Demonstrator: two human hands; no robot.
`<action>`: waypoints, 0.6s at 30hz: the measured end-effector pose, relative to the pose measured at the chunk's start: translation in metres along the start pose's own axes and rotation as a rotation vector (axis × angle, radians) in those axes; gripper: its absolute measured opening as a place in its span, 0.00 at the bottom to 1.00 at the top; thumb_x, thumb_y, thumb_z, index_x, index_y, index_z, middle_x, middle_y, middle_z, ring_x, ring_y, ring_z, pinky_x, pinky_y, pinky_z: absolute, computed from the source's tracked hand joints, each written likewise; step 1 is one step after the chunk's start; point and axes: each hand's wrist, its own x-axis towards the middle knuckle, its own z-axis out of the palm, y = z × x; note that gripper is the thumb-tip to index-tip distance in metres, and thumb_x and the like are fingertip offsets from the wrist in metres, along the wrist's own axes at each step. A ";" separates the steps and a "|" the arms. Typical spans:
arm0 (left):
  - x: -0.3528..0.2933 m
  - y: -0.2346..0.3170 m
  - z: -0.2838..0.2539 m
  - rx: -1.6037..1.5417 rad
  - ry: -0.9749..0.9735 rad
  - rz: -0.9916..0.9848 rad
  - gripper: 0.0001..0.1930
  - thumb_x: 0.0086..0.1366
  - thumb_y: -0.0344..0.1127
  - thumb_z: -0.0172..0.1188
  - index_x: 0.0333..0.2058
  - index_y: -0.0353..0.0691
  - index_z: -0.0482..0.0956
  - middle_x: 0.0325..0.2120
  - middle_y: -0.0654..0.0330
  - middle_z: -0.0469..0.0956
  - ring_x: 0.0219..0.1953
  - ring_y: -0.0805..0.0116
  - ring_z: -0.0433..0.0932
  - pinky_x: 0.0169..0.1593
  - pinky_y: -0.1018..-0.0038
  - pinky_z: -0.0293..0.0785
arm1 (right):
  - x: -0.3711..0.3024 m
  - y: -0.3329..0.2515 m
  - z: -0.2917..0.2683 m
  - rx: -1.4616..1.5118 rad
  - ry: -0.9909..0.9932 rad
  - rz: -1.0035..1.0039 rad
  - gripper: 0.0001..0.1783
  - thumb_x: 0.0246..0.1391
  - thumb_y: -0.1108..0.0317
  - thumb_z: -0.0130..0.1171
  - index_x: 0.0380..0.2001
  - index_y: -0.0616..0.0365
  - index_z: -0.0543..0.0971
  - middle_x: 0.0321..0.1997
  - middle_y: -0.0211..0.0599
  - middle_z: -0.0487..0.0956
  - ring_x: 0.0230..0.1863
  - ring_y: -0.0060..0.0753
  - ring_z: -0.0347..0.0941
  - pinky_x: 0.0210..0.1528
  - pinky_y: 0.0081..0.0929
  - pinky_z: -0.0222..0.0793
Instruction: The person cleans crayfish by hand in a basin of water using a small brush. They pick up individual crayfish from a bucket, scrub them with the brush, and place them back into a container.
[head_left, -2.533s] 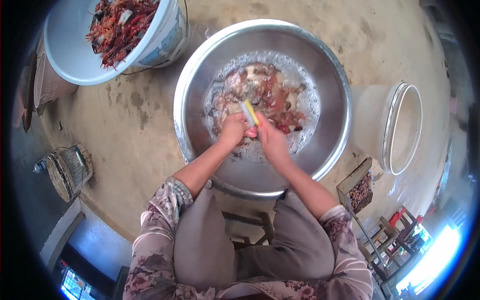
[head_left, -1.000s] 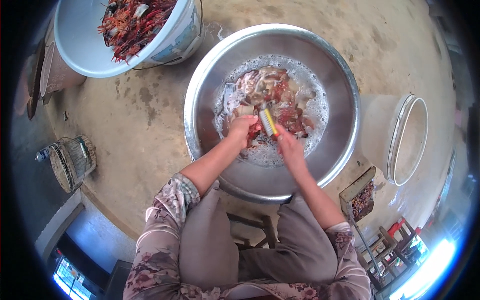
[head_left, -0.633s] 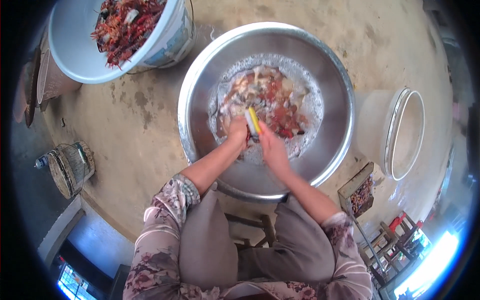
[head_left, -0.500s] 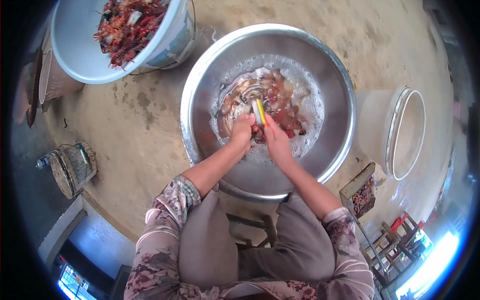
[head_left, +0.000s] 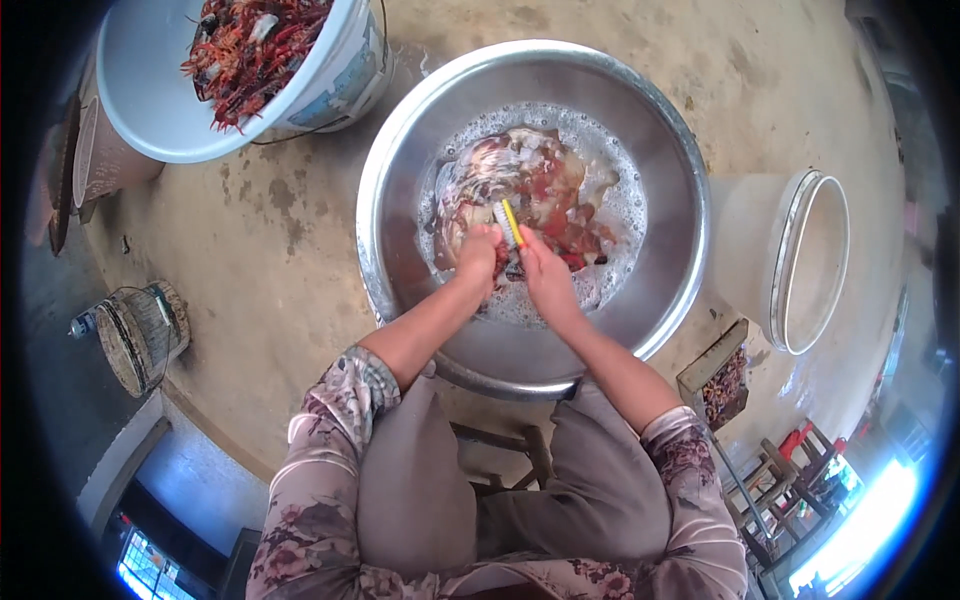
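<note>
A wide steel basin [head_left: 672,235] in front of my knees holds foamy, murky water with reddish crayfish [head_left: 590,245] in it. My right hand [head_left: 548,272] is closed round a scrubbing brush [head_left: 513,222] with a yellow back and white bristles. Its bristles face left, toward my left hand [head_left: 478,256]. That hand is closed, its fingers curled over a red crayfish [head_left: 502,258] that shows only in part between the two hands. Both hands are held close together, low over the basin's near half.
At upper left, a light blue tub [head_left: 130,100] holds a heap of red crayfish beside a white bucket [head_left: 345,95]. A large white bucket [head_left: 762,255] lies to the basin's right. Nearer are a dustpan [head_left: 718,375] with debris and wooden stools [head_left: 775,480]. A dirty pail [head_left: 145,335] stands left.
The brush has shifted slightly left and leans more over toward my left hand. Both hands stay closed over the basin, and the water's ripples have changed.
</note>
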 end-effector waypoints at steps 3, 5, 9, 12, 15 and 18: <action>-0.016 0.013 0.021 0.024 -0.058 -0.102 0.02 0.59 0.32 0.47 0.29 0.41 0.65 0.21 0.63 0.69 0.23 0.71 0.67 0.31 0.74 0.66 | 0.026 0.034 -0.012 -0.018 0.071 -0.029 0.19 0.54 0.61 0.41 0.49 0.51 0.67 0.39 0.51 0.73 0.40 0.46 0.71 0.42 0.31 0.65; -0.009 0.013 0.016 -0.029 -0.064 -0.106 0.02 0.57 0.29 0.49 0.27 0.41 0.65 0.22 0.61 0.71 0.27 0.69 0.71 0.34 0.74 0.68 | 0.030 0.041 -0.013 -0.015 0.151 -0.010 0.19 0.54 0.62 0.42 0.49 0.50 0.68 0.39 0.49 0.74 0.40 0.44 0.72 0.42 0.30 0.65; -0.006 0.013 -0.004 -0.131 -0.162 -0.054 0.06 0.54 0.24 0.51 0.24 0.38 0.63 0.22 0.56 0.72 0.27 0.65 0.74 0.31 0.73 0.70 | 0.010 0.039 -0.021 0.301 0.117 0.099 0.18 0.53 0.65 0.46 0.48 0.52 0.69 0.42 0.42 0.74 0.42 0.34 0.72 0.43 0.25 0.64; -0.001 0.000 -0.017 0.148 -0.114 0.070 0.10 0.48 0.20 0.55 0.23 0.39 0.62 0.18 0.61 0.69 0.22 0.71 0.70 0.24 0.77 0.68 | -0.021 0.010 -0.025 0.329 -0.060 0.169 0.19 0.52 0.68 0.47 0.48 0.59 0.68 0.45 0.42 0.73 0.46 0.29 0.69 0.47 0.22 0.62; -0.004 -0.006 -0.002 0.455 -0.096 0.272 0.12 0.45 0.20 0.57 0.23 0.40 0.62 0.18 0.64 0.66 0.20 0.74 0.67 0.24 0.79 0.67 | -0.015 0.016 -0.020 0.225 -0.120 0.098 0.19 0.53 0.67 0.46 0.48 0.60 0.68 0.46 0.43 0.72 0.47 0.29 0.69 0.48 0.22 0.60; -0.007 -0.002 -0.002 0.548 -0.055 0.247 0.13 0.42 0.18 0.56 0.25 0.40 0.63 0.22 0.65 0.66 0.25 0.75 0.66 0.30 0.80 0.65 | -0.018 0.016 -0.020 0.318 -0.034 0.124 0.18 0.53 0.67 0.45 0.48 0.58 0.68 0.46 0.43 0.72 0.48 0.32 0.68 0.49 0.23 0.60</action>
